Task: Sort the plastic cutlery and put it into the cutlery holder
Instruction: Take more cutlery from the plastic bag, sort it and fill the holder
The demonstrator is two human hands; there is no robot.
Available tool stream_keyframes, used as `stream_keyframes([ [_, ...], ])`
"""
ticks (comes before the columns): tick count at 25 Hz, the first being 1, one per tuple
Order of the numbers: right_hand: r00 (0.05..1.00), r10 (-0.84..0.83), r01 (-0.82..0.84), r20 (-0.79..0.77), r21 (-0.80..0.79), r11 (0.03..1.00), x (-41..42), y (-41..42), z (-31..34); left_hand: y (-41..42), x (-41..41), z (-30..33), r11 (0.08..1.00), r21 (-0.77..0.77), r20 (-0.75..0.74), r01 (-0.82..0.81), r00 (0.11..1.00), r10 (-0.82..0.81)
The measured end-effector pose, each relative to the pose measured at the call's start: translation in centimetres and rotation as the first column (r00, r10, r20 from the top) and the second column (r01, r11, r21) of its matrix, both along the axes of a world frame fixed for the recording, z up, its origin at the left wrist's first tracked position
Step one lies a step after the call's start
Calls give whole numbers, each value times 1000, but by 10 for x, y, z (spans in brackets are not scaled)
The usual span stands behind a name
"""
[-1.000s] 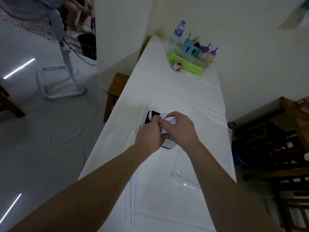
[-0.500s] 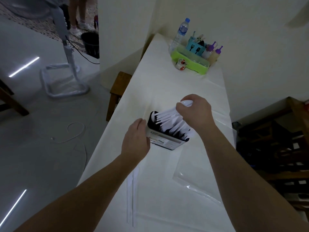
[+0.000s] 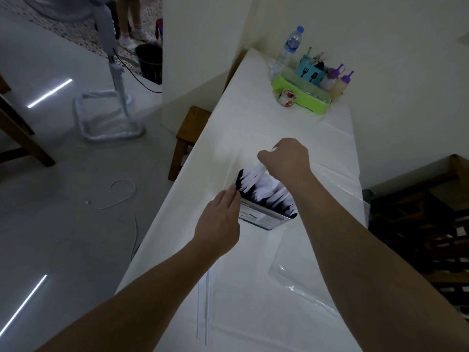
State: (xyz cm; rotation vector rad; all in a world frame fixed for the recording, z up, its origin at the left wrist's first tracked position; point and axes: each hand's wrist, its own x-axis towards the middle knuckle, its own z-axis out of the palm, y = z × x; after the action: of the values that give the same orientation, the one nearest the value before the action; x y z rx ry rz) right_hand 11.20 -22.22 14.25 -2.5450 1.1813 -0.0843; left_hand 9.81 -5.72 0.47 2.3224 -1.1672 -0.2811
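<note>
The right hand [image 3: 285, 158] is closed into a loose fist around the upper ends of a fanned bunch of white plastic cutlery [image 3: 256, 182], gripping it from above; which pieces are forks, knives or spoons cannot be made out. The lower ends of the bunch sit inside a black rectangular cutlery holder with a printed paper label on its near face [image 3: 264, 217], which stands directly under the right hand and between the two hands on a long table covered in a white cloth [image 3: 253, 123]. The left hand [image 3: 219, 222] is open with its fingers straight and together, the fingertips [image 3: 233, 193] touching the holder's left near corner at the rim; it grips nothing. Below the right forearm, on the near right side of the holder, a clear plastic sheet or bag [image 3: 299, 273] lies flat on the cloth. Near the left forearm, thin white strips [image 3: 205, 301] lie lengthwise on the cloth, too faint to identify. Well beyond both hands, at the far end of the table, a lime-green plastic tray [image 3: 302, 96] stands with a small red-and-white patterned cup [image 3: 286, 97] just in front of it, a clear water bottle with a blue cap [image 3: 288, 52] behind its left end, a teal caddy printed with black fork and spatula shapes [image 3: 309, 74] and two squeeze bottles with purple caps [image 3: 337, 81] at its right end. Off to the left of the left hand, beside the table, stands a brown wooden stool [image 3: 189, 130].
</note>
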Motion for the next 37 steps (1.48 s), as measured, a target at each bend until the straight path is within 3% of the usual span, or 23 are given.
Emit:
stream_keyframes([
  [8, 992, 25, -21, -125, 33, 999, 2, 6, -31, 2, 1, 2, 1000, -1, -34, 23, 999, -23],
  [15, 914, 135, -187, -382, -102, 977, 6, 29, -46, 5, 7, 4, 998, 22, -28, 59, 998, -58],
  [19, 902, 136, -204, -411, -127, 971, 5, 31, -47, 5, 10, 4, 997, 43, -22, 71, 997, -70],
  [29, 983, 135, -154, -123, -164, 974, -12, 44, -27, 16, 28, 23, 990, 45, -46, 135, 990, -133],
  [34, 983, 148, -130, 111, -159, 979, -52, 79, -26, 45, 34, 13, 995, 93, -99, -48, 993, 57],
  [37, 975, 154, -132, 159, -136, 982, -87, 105, -52, 71, 27, -1, 979, 131, -133, -157, 976, 175],
])
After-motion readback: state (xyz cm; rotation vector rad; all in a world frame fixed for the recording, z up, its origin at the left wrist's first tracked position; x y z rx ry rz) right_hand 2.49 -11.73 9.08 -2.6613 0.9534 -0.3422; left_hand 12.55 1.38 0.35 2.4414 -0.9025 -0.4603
